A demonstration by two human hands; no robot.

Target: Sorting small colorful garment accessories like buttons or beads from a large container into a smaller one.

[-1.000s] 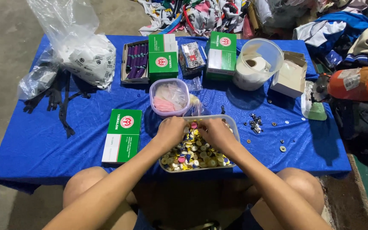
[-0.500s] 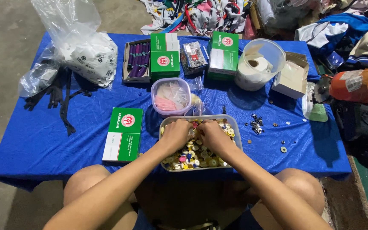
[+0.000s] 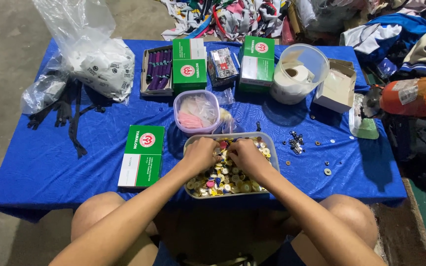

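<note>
A clear rectangular tray (image 3: 272, 156) full of several coloured and metallic buttons (image 3: 223, 180) rests at the near edge of a blue-covered table (image 3: 50, 162). Both hands are inside it, close together over the middle. My left hand (image 3: 200, 153) has its fingers curled down into the buttons. My right hand (image 3: 245, 156) is curled the same way, its fingertips nearly touching the left ones. What the fingers pinch is hidden.
Behind the tray stands a lidded tub (image 3: 196, 111) with pink contents. Green boxes (image 3: 142, 155) (image 3: 189, 65) (image 3: 257, 61), a box of purple spools (image 3: 157, 70), a clear bucket with a white roll (image 3: 299, 74), an open white box (image 3: 337, 87), plastic bags (image 3: 99, 59) and loose metal bits (image 3: 297, 143) are around.
Both hands stayed in the button tray and shifted slightly, drawing closer together over its middle. Nothing else on the table moved.
</note>
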